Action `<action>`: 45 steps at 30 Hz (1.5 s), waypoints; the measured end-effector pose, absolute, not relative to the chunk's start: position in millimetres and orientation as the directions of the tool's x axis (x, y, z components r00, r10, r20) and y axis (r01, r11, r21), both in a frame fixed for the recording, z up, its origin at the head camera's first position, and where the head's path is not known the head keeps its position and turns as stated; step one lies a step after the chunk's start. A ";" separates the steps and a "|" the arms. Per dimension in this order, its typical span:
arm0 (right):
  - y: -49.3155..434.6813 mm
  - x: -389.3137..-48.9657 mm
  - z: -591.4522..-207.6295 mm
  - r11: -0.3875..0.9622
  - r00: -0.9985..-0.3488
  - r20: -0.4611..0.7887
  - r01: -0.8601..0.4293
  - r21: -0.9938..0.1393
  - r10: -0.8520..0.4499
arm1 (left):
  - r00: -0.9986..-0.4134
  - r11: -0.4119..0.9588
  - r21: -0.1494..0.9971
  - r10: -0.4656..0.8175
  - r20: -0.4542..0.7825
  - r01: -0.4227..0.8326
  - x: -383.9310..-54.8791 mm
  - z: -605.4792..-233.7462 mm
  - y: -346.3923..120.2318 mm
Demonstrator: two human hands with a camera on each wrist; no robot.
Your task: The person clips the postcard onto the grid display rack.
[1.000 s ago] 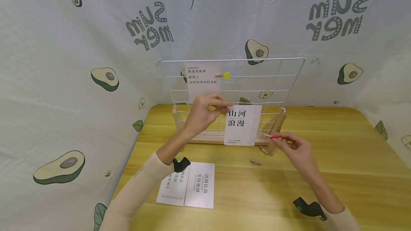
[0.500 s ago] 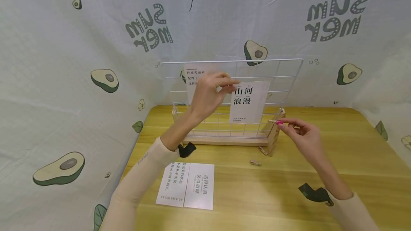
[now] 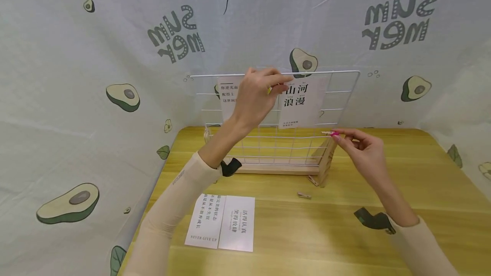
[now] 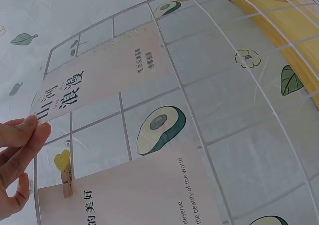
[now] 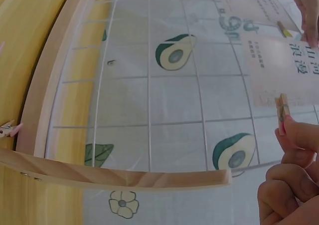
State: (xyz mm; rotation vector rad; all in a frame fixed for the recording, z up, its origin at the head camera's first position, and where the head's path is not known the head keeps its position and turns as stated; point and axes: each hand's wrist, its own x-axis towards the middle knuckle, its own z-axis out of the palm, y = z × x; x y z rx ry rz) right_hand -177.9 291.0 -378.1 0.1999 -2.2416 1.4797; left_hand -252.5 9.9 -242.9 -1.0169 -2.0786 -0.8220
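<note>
My left hand (image 3: 256,97) pinches the upper left edge of a white card (image 3: 303,107) with large dark characters. The card is held up against the upper right part of a white wire grid rack (image 3: 268,146). Lower and to the right, my right hand (image 3: 362,150) pinches a small wooden clothespin (image 5: 282,110) with a pink end, apart from the card in the head view. Behind my left hand, another printed card (image 3: 229,97) hangs on the grid; in the left wrist view a clothespin with a yellow heart (image 4: 63,167) grips its edge.
Two printed cards (image 3: 237,225) lie side by side on the wooden table (image 3: 307,242). Loose clothespins (image 3: 304,195) lie near the right foot of the rack's wooden stand (image 3: 324,165). A patterned cloth (image 3: 115,46) hangs behind.
My left hand has raised the card from the lower grid to near its top, shifting slightly right. My right hand has also risen, still holding the pink-ended clothespin.
</note>
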 end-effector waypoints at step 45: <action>278.5 -212.9 -332.2 0.540 -0.820 0.540 -0.372 -0.755 0.192 | -0.325 0.693 -0.083 0.436 0.839 0.716 -260.9 -255.8 30.5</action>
